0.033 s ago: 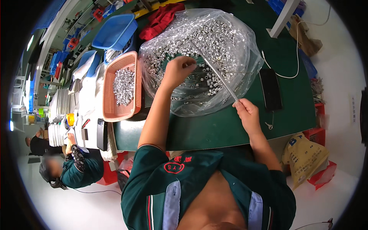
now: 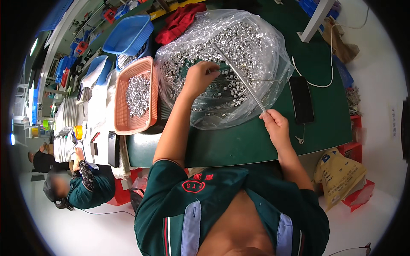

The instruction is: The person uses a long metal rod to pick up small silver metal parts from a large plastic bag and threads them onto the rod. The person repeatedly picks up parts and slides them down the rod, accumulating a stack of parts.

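Observation:
My right hand (image 2: 275,123) is closed around the lower end of a silver metal tube (image 2: 241,79), which slants up and left over a clear plastic bag (image 2: 279,47). Many small shiny metal ring-like pieces (image 2: 239,38) lie spread inside the bag. Over the bag's middle, my left hand (image 2: 200,79) has its fingers curled toward the thumb. A thin metal rod (image 2: 265,80) runs from beneath those fingers rightward, passing the tube. The rod's end at my left hand is hidden, and it appears gripped there.
Left of the bag stands an orange basket (image 2: 119,102) with more small metal pieces. Blue baskets (image 2: 128,36) and a red cloth (image 2: 179,23) lie behind. On the green table (image 2: 213,149), a phone (image 2: 301,100), keys (image 2: 300,139) and a white cable (image 2: 331,72) are at right. A co-worker (image 2: 87,187) sits far left.
The tube's far end has shifted very slightly up and right. Both hands stay practically where they were.

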`<act>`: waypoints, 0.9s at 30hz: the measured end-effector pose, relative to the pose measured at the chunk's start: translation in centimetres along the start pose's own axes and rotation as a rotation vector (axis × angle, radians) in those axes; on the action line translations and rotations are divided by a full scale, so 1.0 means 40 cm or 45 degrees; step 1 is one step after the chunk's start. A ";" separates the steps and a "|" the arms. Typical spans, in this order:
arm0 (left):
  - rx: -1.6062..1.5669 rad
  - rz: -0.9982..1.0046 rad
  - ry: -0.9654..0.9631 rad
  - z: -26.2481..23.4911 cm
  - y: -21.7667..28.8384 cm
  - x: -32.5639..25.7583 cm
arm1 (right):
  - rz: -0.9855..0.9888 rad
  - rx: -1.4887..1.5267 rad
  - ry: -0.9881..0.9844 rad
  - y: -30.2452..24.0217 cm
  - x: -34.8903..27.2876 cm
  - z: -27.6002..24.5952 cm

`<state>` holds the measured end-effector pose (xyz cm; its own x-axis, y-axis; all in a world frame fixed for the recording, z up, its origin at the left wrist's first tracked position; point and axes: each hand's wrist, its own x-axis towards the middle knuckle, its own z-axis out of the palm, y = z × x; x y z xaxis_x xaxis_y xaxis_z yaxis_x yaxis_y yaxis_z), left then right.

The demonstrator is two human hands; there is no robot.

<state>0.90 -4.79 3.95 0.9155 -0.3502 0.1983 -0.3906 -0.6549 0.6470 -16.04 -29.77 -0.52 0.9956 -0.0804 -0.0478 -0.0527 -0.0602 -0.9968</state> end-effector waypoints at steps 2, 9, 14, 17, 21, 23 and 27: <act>0.104 0.086 -0.040 0.032 -0.010 0.014 | 0.036 0.047 -0.006 -0.002 0.001 -0.002; 0.309 0.184 -0.060 0.091 -0.014 0.041 | 0.086 0.035 -0.006 -0.018 -0.001 -0.007; 0.327 0.223 -0.013 0.109 -0.028 0.046 | 0.081 0.007 0.005 -0.021 -0.002 -0.007; 0.419 0.307 0.040 0.129 -0.065 0.044 | 0.077 0.019 -0.003 -0.020 -0.001 -0.005; -0.443 -0.152 0.107 0.076 -0.051 0.036 | 0.084 0.018 0.007 -0.023 -0.001 -0.005; -1.520 -0.334 0.018 0.045 -0.079 0.029 | 0.066 0.022 -0.001 -0.022 0.000 -0.004; -2.518 -0.405 -0.098 0.013 -0.092 -0.007 | 0.077 -0.065 -0.034 -0.021 -0.001 -0.002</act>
<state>2.03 -2.62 1.13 0.8911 -0.4503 -0.0567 0.4303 0.7983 0.4215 -16.06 -29.79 0.32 0.9921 -0.0592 -0.1104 -0.1162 -0.1068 -0.9875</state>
